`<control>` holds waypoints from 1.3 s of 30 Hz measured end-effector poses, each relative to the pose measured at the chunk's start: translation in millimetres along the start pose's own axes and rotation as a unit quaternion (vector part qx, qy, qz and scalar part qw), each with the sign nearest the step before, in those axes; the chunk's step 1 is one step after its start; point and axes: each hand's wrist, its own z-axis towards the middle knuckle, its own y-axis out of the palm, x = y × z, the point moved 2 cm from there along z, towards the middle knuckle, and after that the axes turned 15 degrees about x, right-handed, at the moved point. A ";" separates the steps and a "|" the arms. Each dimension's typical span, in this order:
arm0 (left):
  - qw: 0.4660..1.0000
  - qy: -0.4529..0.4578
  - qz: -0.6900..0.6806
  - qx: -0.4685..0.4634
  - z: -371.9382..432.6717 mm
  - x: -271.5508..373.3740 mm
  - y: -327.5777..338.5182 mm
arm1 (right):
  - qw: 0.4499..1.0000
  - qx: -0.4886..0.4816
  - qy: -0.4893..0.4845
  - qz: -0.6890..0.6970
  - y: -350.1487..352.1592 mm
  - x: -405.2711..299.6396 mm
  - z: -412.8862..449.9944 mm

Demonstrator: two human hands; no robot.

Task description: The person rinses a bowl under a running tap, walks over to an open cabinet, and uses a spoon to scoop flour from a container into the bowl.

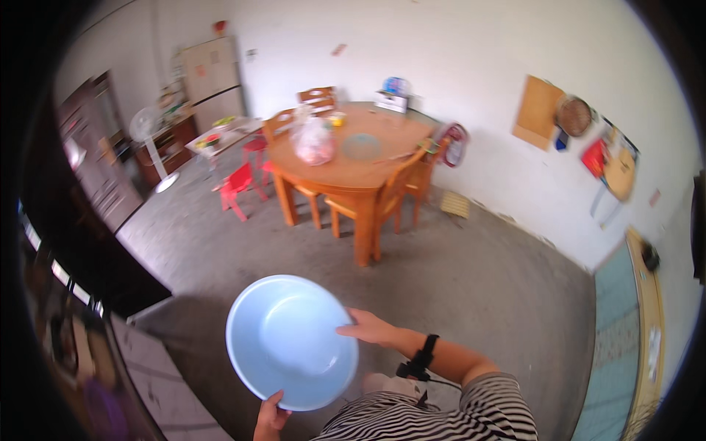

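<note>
A round light-blue plastic basin point(292, 342) is held in front of my body, its open top turned up toward the camera. Nothing lies inside it. My left hand point(271, 413) grips the rim at the near edge, thumb over the lip. On the right side, my right hand point(370, 326) holds the rim with the thumb on top and the fingers hidden behind the wall. A black strap with a small device point(420, 358) sits around my right forearm.
A wooden dining table point(353, 179) bearing a plastic bag point(313, 140) stands ahead, with wooden chairs point(400, 187) around it. A red child's chair point(240, 184) and a white fan point(154, 149) are left. A dark door point(105, 242) stands nearer. A pale blue cabinet point(615, 342) lines the right.
</note>
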 end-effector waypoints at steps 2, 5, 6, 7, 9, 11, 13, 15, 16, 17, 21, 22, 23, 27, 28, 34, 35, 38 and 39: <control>1.000 -0.009 -0.012 -0.003 41.4 32.0 9.4 | 1.000 0.012 0.027 0.001 -4.0 -6.9 47.8; 0.992 -0.018 -0.038 0.120 105.8 77.6 15.3 | 0.995 0.069 0.055 0.035 -16.8 6.1 121.3; 0.992 -0.036 -0.036 0.117 147.5 81.7 -9.6 | 0.997 0.049 0.052 0.031 -17.1 6.4 148.4; 0.980 -0.082 -0.095 0.156 163.8 98.4 -11.2 | 0.998 0.033 0.049 0.025 -19.9 6.0 176.2; 0.985 -0.015 -0.023 0.168 190.4 133.7 -24.3 | 0.998 -0.011 0.054 -0.022 -19.8 -6.6 234.1; 0.959 0.110 0.223 0.136 212.8 178.8 -43.4 | 0.998 -0.030 0.031 -0.034 -16.7 -1.3 303.3; 0.715 0.340 0.606 0.081 221.6 204.1 -52.0 | 0.997 -0.027 0.036 -0.070 -5.9 -29.6 358.1; 0.771 0.485 0.374 0.174 237.8 221.9 -80.8 | 0.995 -0.048 0.017 -0.088 15.0 -41.0 416.0; 0.886 0.327 0.255 0.208 259.6 239.0 -81.3 | 0.995 -0.066 -0.012 -0.079 27.8 -36.6 447.9; 0.951 0.164 0.138 0.224 279.6 265.2 -62.9 | 0.995 -0.070 -0.012 -0.066 41.1 -48.2 469.2; 0.976 -0.010 0.003 0.218 379.3 364.7 -9.2 | 0.994 -0.100 -0.026 -0.047 87.5 -70.4 567.3; 0.977 -0.023 -0.011 0.213 403.6 390.5 -4.4 | 0.994 -0.097 -0.024 -0.046 99.2 -72.7 591.5; 0.977 -0.037 -0.025 0.208 428.3 413.2 1.8 | 0.994 -0.098 -0.026 -0.044 111.5 -75.0 615.0; 0.975 -0.049 -0.088 0.198 512.4 517.2 1.7 | 0.994 -0.104 -0.012 -0.013 153.0 -79.7 728.0; 0.971 -0.046 -0.116 0.203 527.2 537.5 -6.0 | 0.996 -0.091 0.001 -0.018 162.9 -92.2 748.6; 0.933 0.003 -0.287 0.219 598.9 639.0 -60.0 | 0.998 -0.005 0.043 -0.047 129.1 -129.2 865.5; 0.916 0.001 -0.304 0.262 554.4 631.0 -58.5 | 0.997 -0.031 0.057 -0.032 145.9 -119.2 849.6; 0.952 0.015 -0.221 0.211 593.9 700.2 -58.9 | 0.995 0.022 0.088 -0.052 150.1 -139.5 914.3; 0.942 0.026 -0.227 0.247 585.1 710.6 -70.8 | 0.994 0.026 0.091 -0.054 165.2 -142.2 923.3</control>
